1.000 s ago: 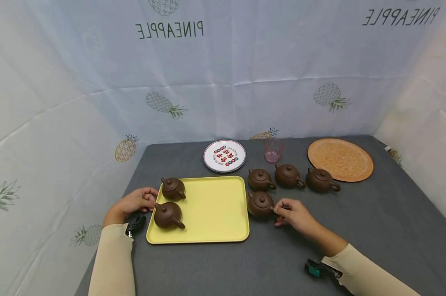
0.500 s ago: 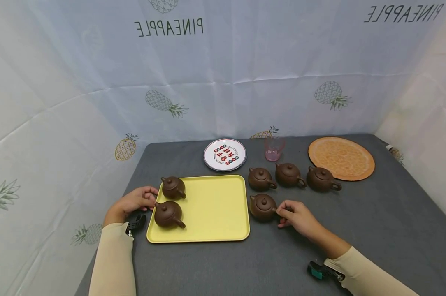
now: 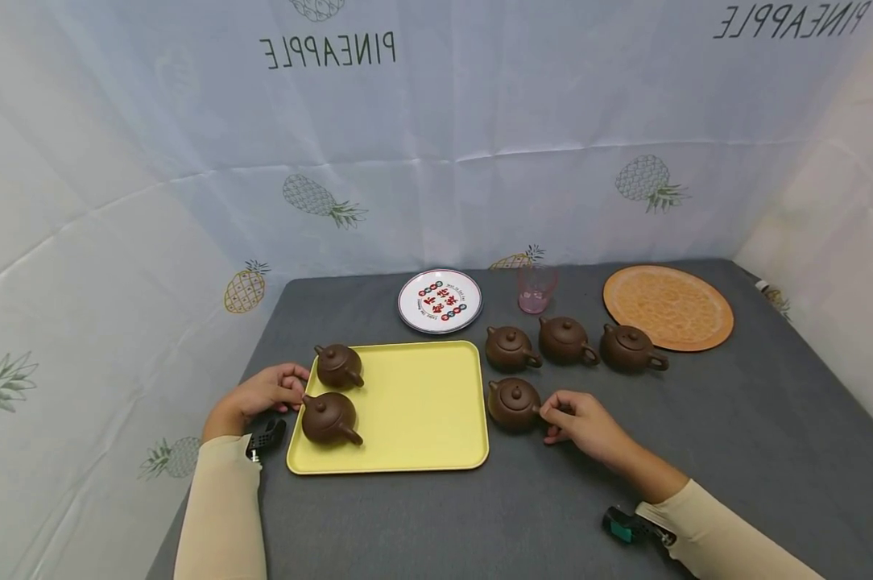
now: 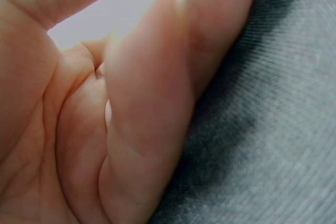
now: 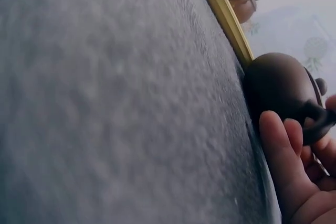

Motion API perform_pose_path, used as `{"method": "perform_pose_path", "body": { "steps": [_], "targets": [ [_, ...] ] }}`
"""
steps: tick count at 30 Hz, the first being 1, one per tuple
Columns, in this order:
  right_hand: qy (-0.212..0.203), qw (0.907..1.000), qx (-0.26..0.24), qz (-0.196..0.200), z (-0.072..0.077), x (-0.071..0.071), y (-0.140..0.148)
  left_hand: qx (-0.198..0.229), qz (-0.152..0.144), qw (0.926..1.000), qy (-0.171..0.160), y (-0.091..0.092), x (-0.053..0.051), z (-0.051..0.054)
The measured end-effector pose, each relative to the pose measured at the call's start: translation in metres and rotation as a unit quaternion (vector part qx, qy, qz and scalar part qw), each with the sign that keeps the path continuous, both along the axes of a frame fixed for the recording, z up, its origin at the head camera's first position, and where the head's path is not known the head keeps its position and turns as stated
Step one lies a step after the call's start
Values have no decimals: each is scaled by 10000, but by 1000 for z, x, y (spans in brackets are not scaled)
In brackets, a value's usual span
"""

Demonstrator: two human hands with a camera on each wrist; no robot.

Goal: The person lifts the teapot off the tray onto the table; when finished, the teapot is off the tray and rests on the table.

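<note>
My right hand pinches the handle of a dark brown teapot, which stands upright on the cloth just right of the yellow tray. In the right wrist view, fingers and thumb surround the handle of this teapot, near the tray's rim. At the tray's left edge, my left hand holds the rim with curled fingers; its fingertips are cut off in the left wrist view. Two matching teapots, one behind and one in front, sit on the tray's left side.
Three more brown teapots stand behind the held one: left, middle and right. Farther back are a white printed plate, a pinkish clear cup and an orange round mat. Pineapple-print cloth walls surround the grey table.
The right hand has shifted the teapot slightly right and toward me early on, then stayed nearly still. My left hand keeps its place at the tray. The head view has tilted slightly.
</note>
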State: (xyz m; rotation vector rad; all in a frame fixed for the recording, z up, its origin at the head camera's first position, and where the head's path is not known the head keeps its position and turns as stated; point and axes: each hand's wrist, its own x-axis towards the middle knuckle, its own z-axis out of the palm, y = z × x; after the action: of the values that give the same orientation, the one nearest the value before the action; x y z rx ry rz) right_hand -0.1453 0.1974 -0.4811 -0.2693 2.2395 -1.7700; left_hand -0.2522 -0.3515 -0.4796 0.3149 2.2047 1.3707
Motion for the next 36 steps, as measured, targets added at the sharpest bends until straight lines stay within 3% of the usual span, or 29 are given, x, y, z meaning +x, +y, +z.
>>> {"method": "perform_pose_path", "body": {
  "steps": [9,15,24,36],
  "targets": [
    [732,9917,1055,-88,8,-5,8,19,16,10000,-46,-2,2,-2],
    [942,9917,864,-151,24,-6,0,2,24,10000,-1,-2,2,-3],
    [1103,9925,386,352,34,-11,-51,-3,5,10000,36,-2,1,-3],
    [1005,9840,511,1377,20,-15,-137,-12,-23,10000,42,-1,0,-2]
  ]
}}
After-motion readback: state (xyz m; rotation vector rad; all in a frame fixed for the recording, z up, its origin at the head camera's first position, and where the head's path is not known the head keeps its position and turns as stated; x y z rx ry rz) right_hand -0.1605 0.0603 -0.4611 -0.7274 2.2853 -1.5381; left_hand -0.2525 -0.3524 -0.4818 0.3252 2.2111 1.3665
